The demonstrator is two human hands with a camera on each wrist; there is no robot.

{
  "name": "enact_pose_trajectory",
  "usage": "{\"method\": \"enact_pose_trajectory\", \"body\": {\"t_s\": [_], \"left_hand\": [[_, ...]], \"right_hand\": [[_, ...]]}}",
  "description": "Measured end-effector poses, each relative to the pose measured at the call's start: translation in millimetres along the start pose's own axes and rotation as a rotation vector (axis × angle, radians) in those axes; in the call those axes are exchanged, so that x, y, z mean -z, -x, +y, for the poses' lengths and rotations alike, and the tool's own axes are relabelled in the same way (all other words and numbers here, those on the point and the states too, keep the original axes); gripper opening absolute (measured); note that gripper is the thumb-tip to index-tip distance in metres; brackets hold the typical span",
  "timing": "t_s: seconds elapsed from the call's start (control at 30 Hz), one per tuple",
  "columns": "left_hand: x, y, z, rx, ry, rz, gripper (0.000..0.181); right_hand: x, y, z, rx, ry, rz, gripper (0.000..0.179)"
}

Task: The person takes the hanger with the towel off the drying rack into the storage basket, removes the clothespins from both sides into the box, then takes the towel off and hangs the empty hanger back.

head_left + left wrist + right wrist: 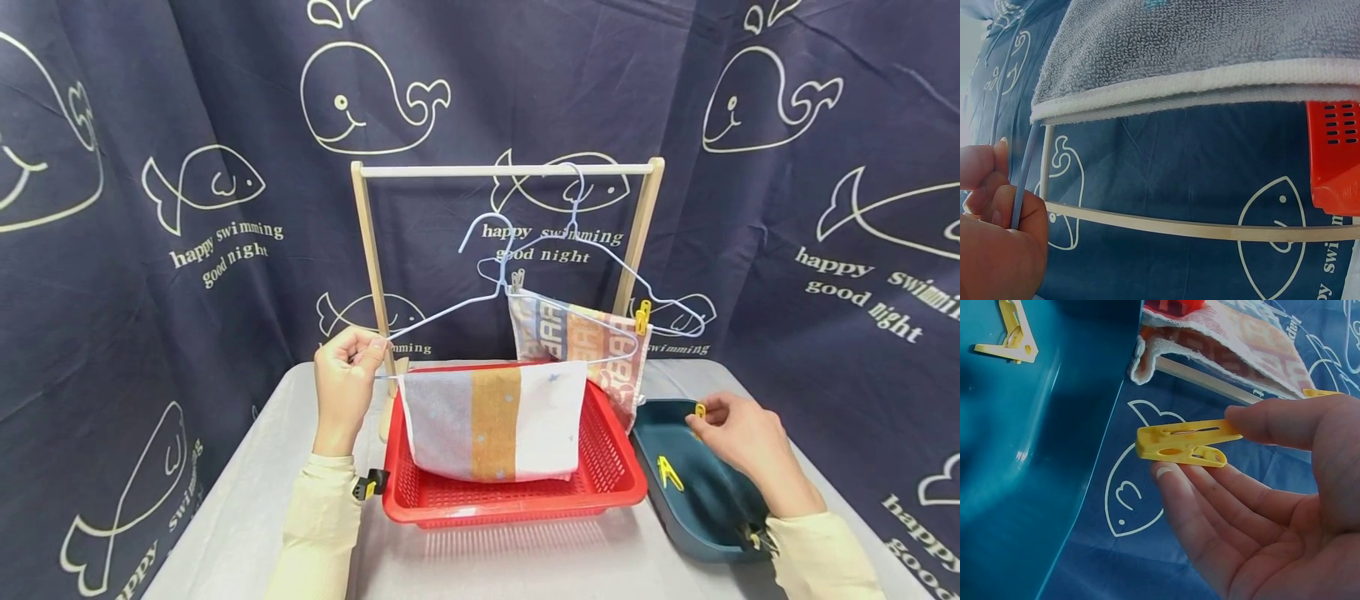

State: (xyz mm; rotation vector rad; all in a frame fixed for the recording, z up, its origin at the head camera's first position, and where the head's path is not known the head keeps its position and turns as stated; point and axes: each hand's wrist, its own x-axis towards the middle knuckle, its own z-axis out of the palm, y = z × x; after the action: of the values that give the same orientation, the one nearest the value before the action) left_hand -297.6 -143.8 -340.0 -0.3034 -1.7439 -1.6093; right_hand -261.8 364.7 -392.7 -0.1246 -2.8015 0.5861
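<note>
My left hand (345, 379) grips the left end of a pale blue wire hanger (450, 312), holding it up over the red basket. Folded over the hanger's lower bar hangs a grey, ochre and white towel (457, 429); its grey terry underside shows in the left wrist view. Over at the right, my right hand (742, 442) pinches a yellow clothespin (1179, 442) between thumb and fingers, above the dark teal tray (705, 533). Another yellow clothespin (669, 472) lies in that tray.
A wooden rack (450, 172) stands behind the red basket (517, 507). From its bar hangs a second hanger (600, 242) with a patterned towel (577, 333), held by a grey clothespin (517, 280) and a yellow one. A navy curtain printed with whales and fish surrounds the pale table (247, 500).
</note>
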Motion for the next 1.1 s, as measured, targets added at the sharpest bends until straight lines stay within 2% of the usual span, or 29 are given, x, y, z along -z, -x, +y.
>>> {"method": "enact_pose_trajectory", "body": {"t_s": [0.23, 0.53, 0.87, 0.97, 1.1], "left_hand": [[0.5, -0.2, 0.9, 0.0, 0.003, -0.002, 0.007], [3.3, -0.4, -2.5, -0.032, 0.021, -0.021, 0.012], [2.0, 0.5, -2.0, -0.009, 0.008, -0.007, 0.007], [0.7, 0.7, 2.3, -0.004, 0.009, -0.004, 0.007], [-0.5, 3.7, 20.9, -0.007, 0.017, -0.01, 0.007]], "right_hand": [[0.1, -0.2, 4.8, 0.037, 0.027, -0.029, 0.038], [-2.7, 0.2, 11.2, 0.078, 0.041, -0.067, 0.032], [-2.6, 1.6, 9.6, 0.038, 0.058, -0.182, 0.04], [-2.7, 1.8, 8.6, 0.028, 0.062, -0.196, 0.042], [-3.0, 1.6, 7.3, 0.031, 0.074, -0.19, 0.043]]}}
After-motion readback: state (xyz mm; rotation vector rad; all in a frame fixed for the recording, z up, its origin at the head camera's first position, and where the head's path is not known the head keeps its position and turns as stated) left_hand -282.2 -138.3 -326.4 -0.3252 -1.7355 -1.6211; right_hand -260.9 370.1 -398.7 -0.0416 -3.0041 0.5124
